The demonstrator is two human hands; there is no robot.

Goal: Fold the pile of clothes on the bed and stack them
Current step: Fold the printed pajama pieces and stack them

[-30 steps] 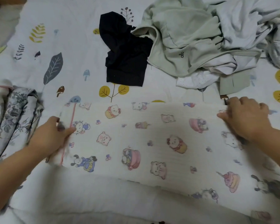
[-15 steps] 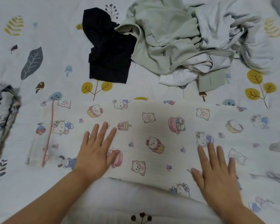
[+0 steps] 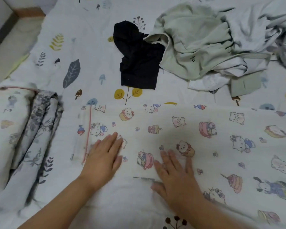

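On the cartoon-print cloth [image 3: 180,129], left hand [image 3: 104,156] and right hand [image 3: 175,172] lie flat, fingers straight, palms down, forearms reaching in from below; beyond the fingertips, black garment [image 3: 137,63] and rumpled clothes pile [image 3: 221,43]; folded stack [image 3: 23,129] left of left hand

The bed [image 3: 92,52] wears a white leaf-print sheet. On it lie a cartoon-print cloth [image 3: 205,139] spread flat, a black garment [image 3: 139,63], a heap of pale clothes [image 3: 213,42], and folded floral fabric [image 3: 40,129] at left.
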